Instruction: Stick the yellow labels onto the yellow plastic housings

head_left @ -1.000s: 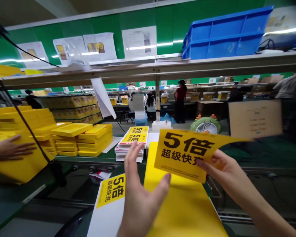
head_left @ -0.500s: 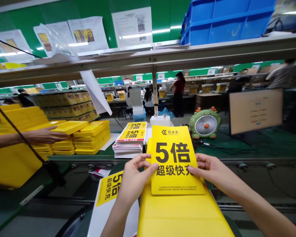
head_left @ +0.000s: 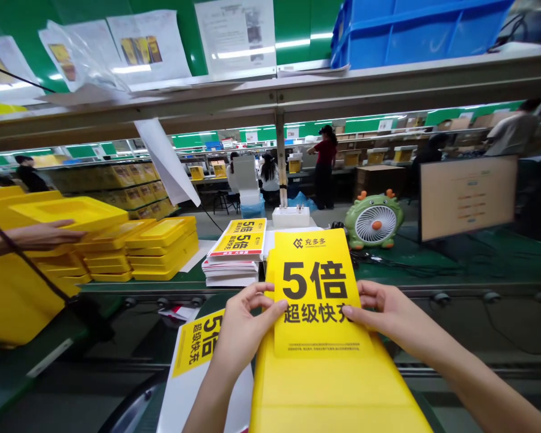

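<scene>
1. A long yellow box (head_left: 333, 391) is lying lengthwise beneath both hands.
2. A yellow card (head_left: 318, 294), printed with a black "5" and characters, is being held flat on the box.
3. Its edges are being pinched by the left hand (head_left: 243, 331) and the right hand (head_left: 388, 313).

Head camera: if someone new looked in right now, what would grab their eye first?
First the yellow card with the big black 5, at centre, pinched at its edges by the left hand and the right hand over a yellow box. Next, the stacks of yellow trays at left, where another person's hand rests on one. The green dragon-shaped fan stands behind the card, to the right.
</scene>
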The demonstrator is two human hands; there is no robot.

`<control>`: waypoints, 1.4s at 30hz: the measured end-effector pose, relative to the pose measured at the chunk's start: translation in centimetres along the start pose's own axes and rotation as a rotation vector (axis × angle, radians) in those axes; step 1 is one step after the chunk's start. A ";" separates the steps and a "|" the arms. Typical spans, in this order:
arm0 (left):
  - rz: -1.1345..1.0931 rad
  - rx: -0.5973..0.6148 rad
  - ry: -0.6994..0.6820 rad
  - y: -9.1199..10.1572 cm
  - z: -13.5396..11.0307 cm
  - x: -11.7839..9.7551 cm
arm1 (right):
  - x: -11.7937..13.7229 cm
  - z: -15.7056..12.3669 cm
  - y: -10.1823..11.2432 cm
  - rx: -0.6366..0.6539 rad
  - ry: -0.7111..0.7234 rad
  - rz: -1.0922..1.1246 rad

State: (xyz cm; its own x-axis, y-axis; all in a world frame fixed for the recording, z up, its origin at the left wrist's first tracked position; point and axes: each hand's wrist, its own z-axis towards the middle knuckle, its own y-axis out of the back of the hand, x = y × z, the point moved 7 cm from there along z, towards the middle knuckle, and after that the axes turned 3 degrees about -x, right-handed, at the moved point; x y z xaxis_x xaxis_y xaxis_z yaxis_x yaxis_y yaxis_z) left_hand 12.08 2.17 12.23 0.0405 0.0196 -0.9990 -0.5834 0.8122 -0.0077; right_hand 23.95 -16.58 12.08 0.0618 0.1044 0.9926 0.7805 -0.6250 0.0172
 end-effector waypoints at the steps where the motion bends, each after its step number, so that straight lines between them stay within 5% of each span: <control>1: 0.001 0.002 0.002 0.0 0.1 0.1 | 0.0 0.0 0.0 -0.002 0.000 -0.002; 42: -0.001 -0.001 0.007 0.0 0.7 0.3 | 0.2 0.5 0.2 -0.024 0.036 -0.040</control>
State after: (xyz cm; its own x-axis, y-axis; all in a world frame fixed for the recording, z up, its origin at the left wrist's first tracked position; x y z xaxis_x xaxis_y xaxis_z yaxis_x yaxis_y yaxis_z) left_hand 12.71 2.56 11.95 0.0352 0.0147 -0.9993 -0.5840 0.8117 -0.0086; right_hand 24.44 -16.34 12.23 0.0082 0.1015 0.9948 0.7664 -0.6397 0.0590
